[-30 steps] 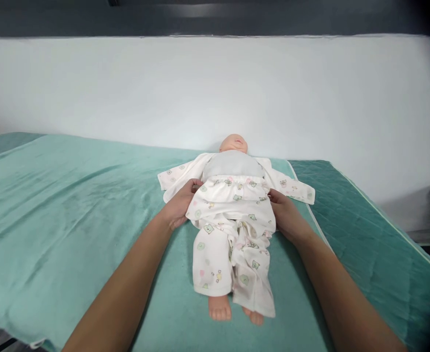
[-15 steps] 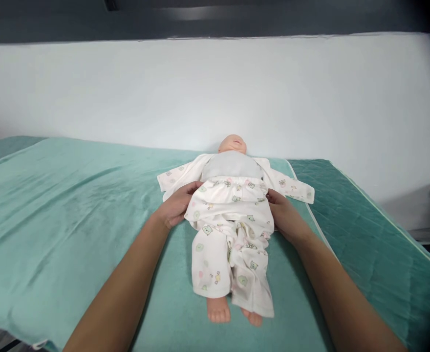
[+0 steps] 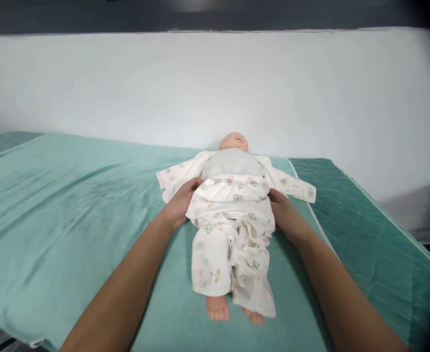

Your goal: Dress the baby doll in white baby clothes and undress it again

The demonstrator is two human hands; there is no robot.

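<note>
A baby doll [image 3: 234,141] lies on its back, its feet toward me. White printed pants [image 3: 233,200] cover its legs and reach up to its waist, with both bare feet showing below the cuffs. A white printed jacket [image 3: 185,171] lies open around its grey torso [image 3: 233,164], the sleeves spread to both sides. At the left side of the waistband, my left hand [image 3: 183,198] is closed on the pants' edge. My right hand [image 3: 284,212] grips the waistband at the other side. The fingertips of both hands are partly hidden by the cloth.
Under the doll is a light green sheet [image 3: 72,210] over a bed. A darker green quilted mat [image 3: 361,234] lies to the right. A white wall [image 3: 200,88] rises directly behind the doll's head.
The view has shifted slightly. Both hands stay at the sides of the waistband, and the pants and doll look nearly the same.
</note>
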